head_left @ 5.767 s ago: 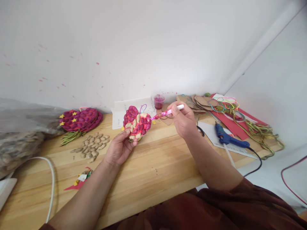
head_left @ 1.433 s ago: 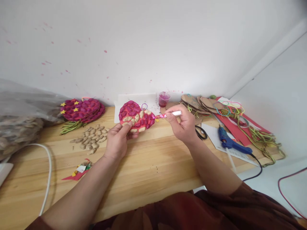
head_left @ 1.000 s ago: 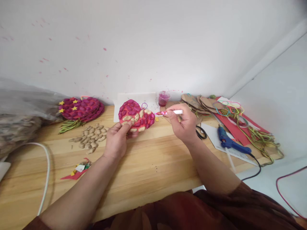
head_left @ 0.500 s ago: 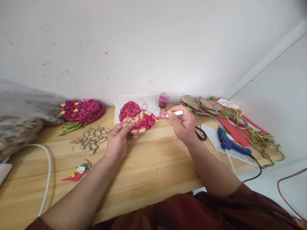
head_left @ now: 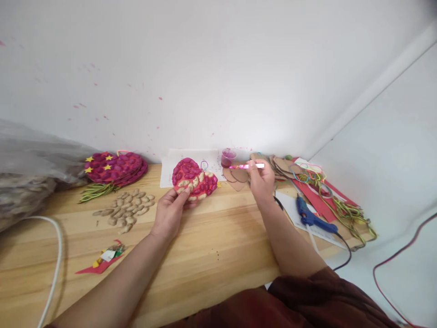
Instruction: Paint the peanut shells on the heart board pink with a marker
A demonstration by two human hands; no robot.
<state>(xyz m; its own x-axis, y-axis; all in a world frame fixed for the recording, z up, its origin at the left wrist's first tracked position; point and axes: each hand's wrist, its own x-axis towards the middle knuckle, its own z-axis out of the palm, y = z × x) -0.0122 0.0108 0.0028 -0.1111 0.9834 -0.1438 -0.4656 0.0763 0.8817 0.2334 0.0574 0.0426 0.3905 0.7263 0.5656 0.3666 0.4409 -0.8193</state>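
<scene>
My left hand (head_left: 171,212) pinches the lower edge of a red gourd-shaped piece (head_left: 187,171) covered with peanuts. Most of its peanuts are coated magenta; a diagonal band of them (head_left: 195,182) is still plain tan. In my right hand (head_left: 262,182) is a paintbrush (head_left: 248,166), white at the handle end and smeared pink toward the tip. The tip points left and is near a clear plastic cup of magenta paint (head_left: 228,157), apart from the gourd piece. A small purple loop stands at the piece's upper edge.
Finished-looking magenta peanut pieces (head_left: 126,167) with yellow stars are stacked at left, behind loose peanuts (head_left: 126,209). Cardboard shapes (head_left: 235,176), a blue glue gun (head_left: 312,216) and green cords (head_left: 351,216) lie right. A plastic bag (head_left: 23,187) and white cable (head_left: 56,259) are far left.
My right hand has drawn the brush away from the gourd piece's right edge, toward the paint cup. My left hand keeps its hold. The camera view has shifted slightly.
</scene>
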